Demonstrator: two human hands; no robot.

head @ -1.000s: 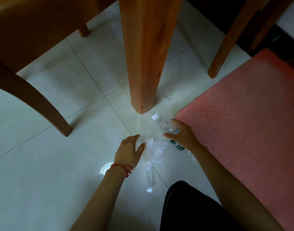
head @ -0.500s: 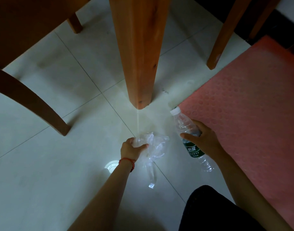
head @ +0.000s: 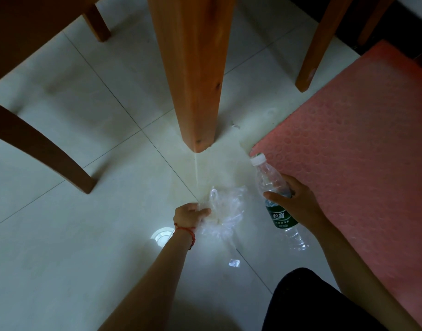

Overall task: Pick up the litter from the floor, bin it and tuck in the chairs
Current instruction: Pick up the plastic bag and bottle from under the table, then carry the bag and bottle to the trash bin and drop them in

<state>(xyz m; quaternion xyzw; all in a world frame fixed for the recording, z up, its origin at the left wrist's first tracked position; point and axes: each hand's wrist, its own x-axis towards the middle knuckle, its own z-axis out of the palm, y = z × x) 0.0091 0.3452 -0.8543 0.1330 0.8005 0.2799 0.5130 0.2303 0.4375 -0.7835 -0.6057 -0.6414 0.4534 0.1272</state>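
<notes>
My left hand, with a red string at the wrist, is closed on a crumpled clear plastic bag that hangs just above the white floor tiles. My right hand grips a clear plastic water bottle with a white cap and green label, held tilted with the cap pointing away from me, off the floor. A small shiny scrap lies on the tile below the bag.
A thick wooden table leg stands just beyond my hands. Chair legs stand at the left and upper right. A pink textured mat covers the floor on the right. A bright round reflection shows beside my left wrist. My dark-trousered knee is at the bottom.
Both hands closed on the litter and lifted it: the left took the bag, the right raised the bottle off the floor and moved it right, toward the mat.
</notes>
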